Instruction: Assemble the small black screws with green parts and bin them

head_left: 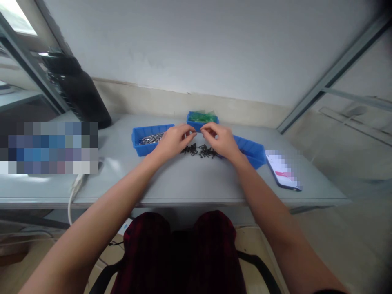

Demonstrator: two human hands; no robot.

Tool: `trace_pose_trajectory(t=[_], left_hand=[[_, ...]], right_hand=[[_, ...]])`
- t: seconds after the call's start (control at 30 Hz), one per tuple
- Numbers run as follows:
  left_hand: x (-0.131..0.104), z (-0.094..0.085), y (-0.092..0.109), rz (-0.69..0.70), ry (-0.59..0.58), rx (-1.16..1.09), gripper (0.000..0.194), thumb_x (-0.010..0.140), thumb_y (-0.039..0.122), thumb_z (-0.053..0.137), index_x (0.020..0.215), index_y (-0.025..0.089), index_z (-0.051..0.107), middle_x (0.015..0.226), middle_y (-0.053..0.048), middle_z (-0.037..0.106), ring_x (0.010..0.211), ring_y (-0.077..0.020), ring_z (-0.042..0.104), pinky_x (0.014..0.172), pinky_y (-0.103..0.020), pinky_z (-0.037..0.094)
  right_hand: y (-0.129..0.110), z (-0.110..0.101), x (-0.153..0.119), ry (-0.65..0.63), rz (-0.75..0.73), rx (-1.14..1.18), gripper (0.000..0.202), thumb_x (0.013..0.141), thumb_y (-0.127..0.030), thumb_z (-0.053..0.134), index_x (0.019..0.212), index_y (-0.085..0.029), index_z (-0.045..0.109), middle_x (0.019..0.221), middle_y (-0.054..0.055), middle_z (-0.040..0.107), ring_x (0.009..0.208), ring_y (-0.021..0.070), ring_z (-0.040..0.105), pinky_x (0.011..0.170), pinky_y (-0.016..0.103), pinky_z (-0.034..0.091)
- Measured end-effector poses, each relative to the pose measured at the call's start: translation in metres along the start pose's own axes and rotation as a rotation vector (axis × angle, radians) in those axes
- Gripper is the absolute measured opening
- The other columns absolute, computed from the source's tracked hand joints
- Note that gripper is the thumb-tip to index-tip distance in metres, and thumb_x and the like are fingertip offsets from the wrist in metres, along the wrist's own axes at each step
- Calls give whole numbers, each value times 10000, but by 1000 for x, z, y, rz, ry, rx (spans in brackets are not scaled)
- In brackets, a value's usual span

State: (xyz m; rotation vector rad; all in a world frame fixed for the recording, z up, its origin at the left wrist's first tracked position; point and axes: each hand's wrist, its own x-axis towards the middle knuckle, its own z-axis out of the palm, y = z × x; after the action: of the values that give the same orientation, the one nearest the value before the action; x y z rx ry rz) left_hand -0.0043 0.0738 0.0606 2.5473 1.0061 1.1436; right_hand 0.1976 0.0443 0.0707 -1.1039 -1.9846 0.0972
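My left hand [174, 139] and my right hand [221, 139] hover close together over a loose pile of black screws [202, 151] on the table. The fingertips of each are pinched, and whatever they hold is too small to make out. Left of my left hand stands a blue bin [139, 147] with silvery metal pieces [151, 139] in it. Behind the hands a small blue bin [196, 123] is filled with green clear plastic pieces [202, 116]. Another blue bin [254, 153] lies partly hidden by my right hand and wrist.
A phone [283, 171] with its screen lit rests at the right on the grey table [183, 183]. A tall black bottle [81, 92] stands at the back left. A white cable [72, 196] hangs over the front edge. The wall [196, 49] closes off the back.
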Motion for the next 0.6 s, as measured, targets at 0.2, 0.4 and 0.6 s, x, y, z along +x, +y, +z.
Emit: trace_pose_trajectory(t=[0.2, 0.4, 0.6], left_hand=[[0, -1, 4, -15, 63, -23, 241, 967, 348, 520, 1018, 190, 695, 869, -53, 685, 733, -151, 600, 729, -281, 471], [-1, -2, 5, 16, 49, -18, 232, 967, 337, 524, 1002, 183, 695, 857, -48, 674, 707, -139, 586, 717, -274, 461], [-1, -1, 2, 16, 49, -10, 229, 961, 345, 524, 993, 193, 693, 862, -46, 681, 706, -141, 583, 713, -275, 458]], right_hand=[[2, 3, 0, -90, -9, -34, 225, 943, -360, 493, 913, -208, 657, 823, 40, 690, 693, 173, 566, 689, 298, 416], [3, 4, -1, -111, -21, -34, 241, 960, -371, 481, 918, -206, 651, 787, 31, 667, 677, 167, 549, 672, 290, 394], [3, 3, -1, -127, -24, -37, 250, 968, -374, 466, 930, -209, 649, 814, 36, 669, 706, 176, 557, 687, 295, 391]])
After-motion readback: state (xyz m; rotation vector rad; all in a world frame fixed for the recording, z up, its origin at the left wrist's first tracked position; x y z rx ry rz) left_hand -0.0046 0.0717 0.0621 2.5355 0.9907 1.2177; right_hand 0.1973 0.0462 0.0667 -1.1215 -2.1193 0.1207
